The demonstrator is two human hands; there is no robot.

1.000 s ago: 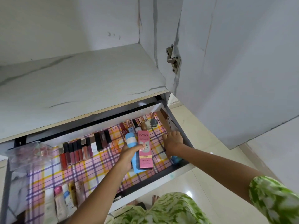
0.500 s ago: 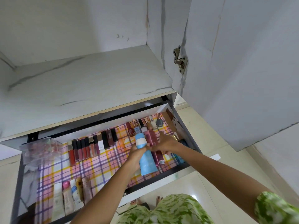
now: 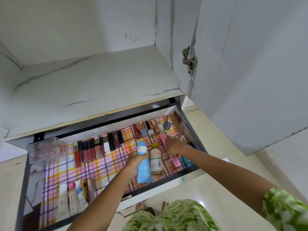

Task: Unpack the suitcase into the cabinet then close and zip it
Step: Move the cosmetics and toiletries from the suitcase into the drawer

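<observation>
The cabinet's drawer [image 3: 160,184] is pulled out, lined with a pink and yellow plaid sheet. My left hand [image 3: 135,162] grips a blue tube [image 3: 143,167] with a white band, over the drawer's right half. A clear bottle with a yellow cap [image 3: 155,160] lies just right of the tube. My right hand [image 3: 175,145] rests over a pink box [image 3: 164,140] at the drawer's right end; whether its fingers hold the box is unclear. The suitcase is out of view.
Lipsticks [image 3: 93,149] and nail polish bottles [image 3: 150,127] line the drawer's back. Several tubes [image 3: 75,197] lie at the front left. A clear plastic box [image 3: 48,149] stands at the left. Above is a bare marble-look shelf [image 3: 91,84]; the cabinet door [image 3: 258,72] stands open at right.
My right hand has moved right, off the blue tube, to the pink box at the drawer's right end. The yellow-capped bottle now shows beside the tube. The camera has tilted slightly.
</observation>
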